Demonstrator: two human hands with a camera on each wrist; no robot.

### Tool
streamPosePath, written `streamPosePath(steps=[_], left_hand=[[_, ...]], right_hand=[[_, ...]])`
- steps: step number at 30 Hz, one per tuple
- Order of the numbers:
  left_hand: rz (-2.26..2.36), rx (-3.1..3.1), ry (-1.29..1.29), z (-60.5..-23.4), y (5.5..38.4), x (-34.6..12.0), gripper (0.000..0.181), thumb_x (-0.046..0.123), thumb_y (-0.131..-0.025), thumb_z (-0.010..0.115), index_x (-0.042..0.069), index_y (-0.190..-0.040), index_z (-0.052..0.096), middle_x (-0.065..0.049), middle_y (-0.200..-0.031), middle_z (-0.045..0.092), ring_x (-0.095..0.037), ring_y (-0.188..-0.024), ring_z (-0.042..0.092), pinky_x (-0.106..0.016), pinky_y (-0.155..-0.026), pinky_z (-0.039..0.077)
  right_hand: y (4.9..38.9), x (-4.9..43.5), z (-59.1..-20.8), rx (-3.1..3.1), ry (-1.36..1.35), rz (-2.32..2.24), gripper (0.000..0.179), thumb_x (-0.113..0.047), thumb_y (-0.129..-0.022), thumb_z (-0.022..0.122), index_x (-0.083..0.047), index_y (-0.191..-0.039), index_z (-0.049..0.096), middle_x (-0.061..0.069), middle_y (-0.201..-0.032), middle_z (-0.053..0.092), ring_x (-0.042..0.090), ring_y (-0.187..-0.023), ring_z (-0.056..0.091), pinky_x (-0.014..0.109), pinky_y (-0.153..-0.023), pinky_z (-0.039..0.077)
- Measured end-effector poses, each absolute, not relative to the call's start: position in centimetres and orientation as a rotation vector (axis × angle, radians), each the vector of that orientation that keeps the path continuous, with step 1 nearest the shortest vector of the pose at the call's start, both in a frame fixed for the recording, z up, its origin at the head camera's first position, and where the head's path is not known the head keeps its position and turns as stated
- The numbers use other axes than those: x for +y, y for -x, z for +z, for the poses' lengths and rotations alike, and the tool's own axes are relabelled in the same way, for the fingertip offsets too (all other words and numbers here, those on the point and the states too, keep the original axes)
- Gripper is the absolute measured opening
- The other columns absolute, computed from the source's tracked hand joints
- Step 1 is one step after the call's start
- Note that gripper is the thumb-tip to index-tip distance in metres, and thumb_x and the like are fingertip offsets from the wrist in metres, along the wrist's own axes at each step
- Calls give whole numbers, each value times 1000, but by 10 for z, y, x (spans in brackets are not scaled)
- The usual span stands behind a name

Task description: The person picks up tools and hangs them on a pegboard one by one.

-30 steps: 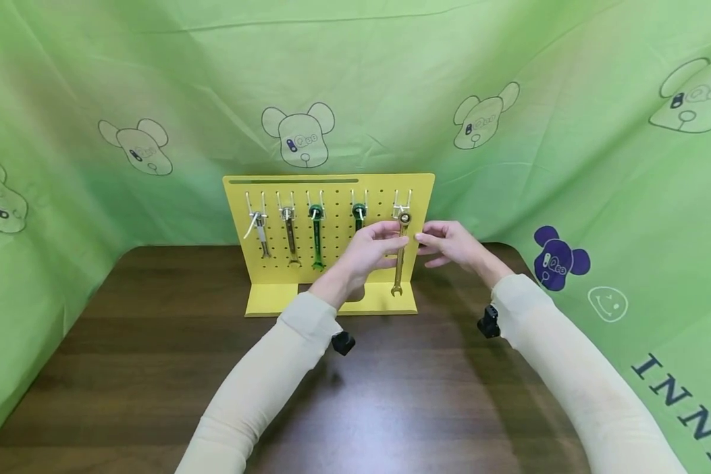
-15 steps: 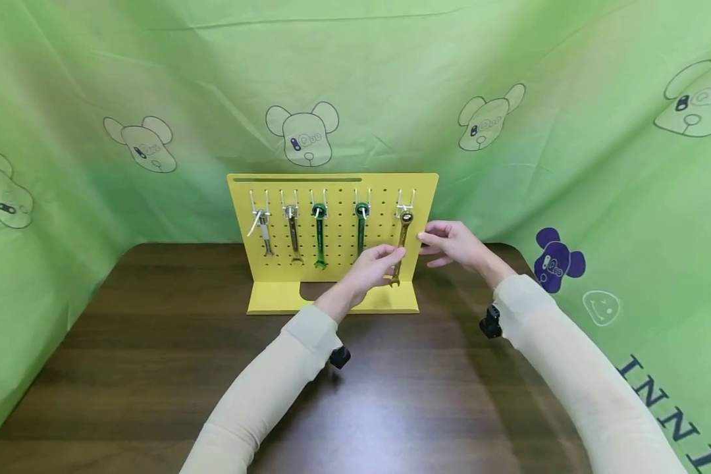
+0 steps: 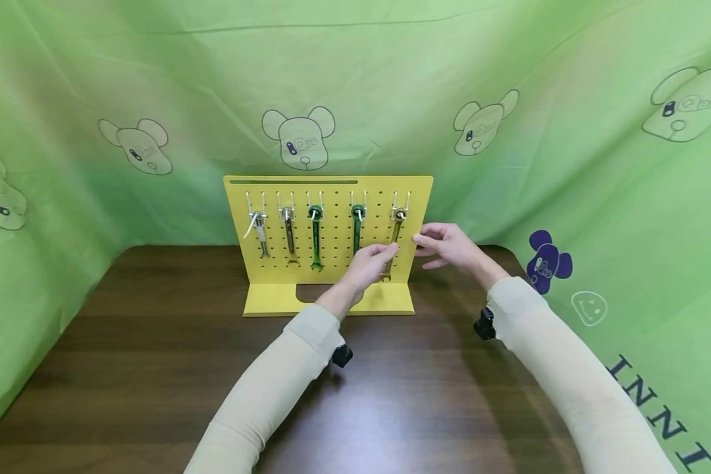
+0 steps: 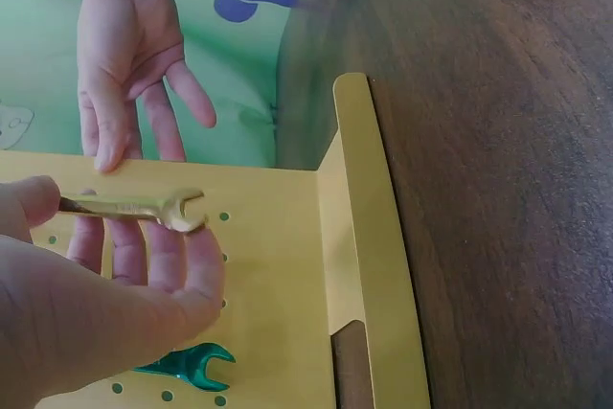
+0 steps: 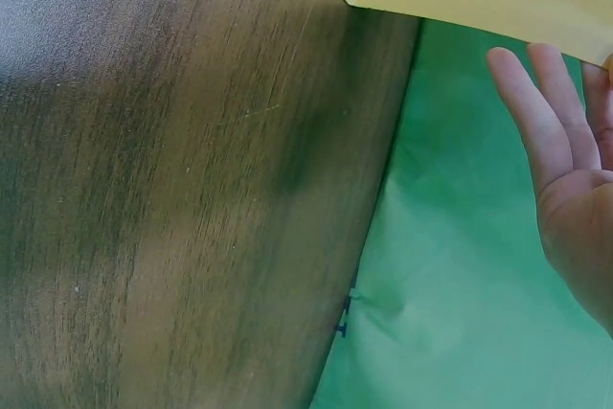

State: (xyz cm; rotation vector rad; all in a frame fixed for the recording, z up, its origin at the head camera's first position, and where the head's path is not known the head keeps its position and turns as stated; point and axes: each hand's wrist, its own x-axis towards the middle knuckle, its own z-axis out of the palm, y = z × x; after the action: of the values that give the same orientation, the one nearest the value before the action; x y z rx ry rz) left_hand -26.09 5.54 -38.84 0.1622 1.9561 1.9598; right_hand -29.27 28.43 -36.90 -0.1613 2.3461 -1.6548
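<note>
A yellow pegboard (image 3: 278, 276) stands upright on its flat foot. From its rightmost hook hangs a gold combination wrench (image 3: 395, 232), ring end up, the white hook tip showing through the ring. My left hand (image 3: 363, 270) pinches the shaft between thumb and fingers; in the left wrist view the wrench (image 4: 129, 207) shows its open jaw end beyond the thumb. My right hand (image 3: 453, 247) grips the board's right edge, thumb at the front and fingers behind. The right wrist view catches only part of that hand (image 5: 579, 208) at the edge.
Left of the gold wrench hang two green wrenches, one (image 3: 316, 240) beside the other (image 3: 357, 230), then a bronze-toned wrench (image 3: 290, 238) and a shorter silver one (image 3: 262, 238). The board rests on a dark wooden table (image 3: 154, 368), with a green printed curtain (image 3: 391, 79) behind.
The wrench's ring has moved back and slightly left onto the rightmost hook. My left hand slid down its shaft, then shifted a little left; the right hand keeps hold of the board's edge.
</note>
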Motion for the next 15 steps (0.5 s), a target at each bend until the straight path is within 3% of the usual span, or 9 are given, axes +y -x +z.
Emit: streamPosePath(steps=[8,15], left_hand=[[2005,1958,-19,-390,263,61,47,46,-100,62,8,-128,66,-5,-128,62,-22,-119,56,-45,-105,48],[1985,1994,42,-398,264,70,61,57,-97,61,7,-132,64,-7,-130,63,-26,-119,58,-44,-103,48]], right_hand=[[294,282,-374,2330,153,-1665,37,-24,-104,61,8,-120,54,11,-109,65,41,-114,65,59,-86,56],[293,284,-372,2340,142,-1671,37,-25,-104,62,7,-120,53,10,-110,65,35,-110,68,55,-83,59]])
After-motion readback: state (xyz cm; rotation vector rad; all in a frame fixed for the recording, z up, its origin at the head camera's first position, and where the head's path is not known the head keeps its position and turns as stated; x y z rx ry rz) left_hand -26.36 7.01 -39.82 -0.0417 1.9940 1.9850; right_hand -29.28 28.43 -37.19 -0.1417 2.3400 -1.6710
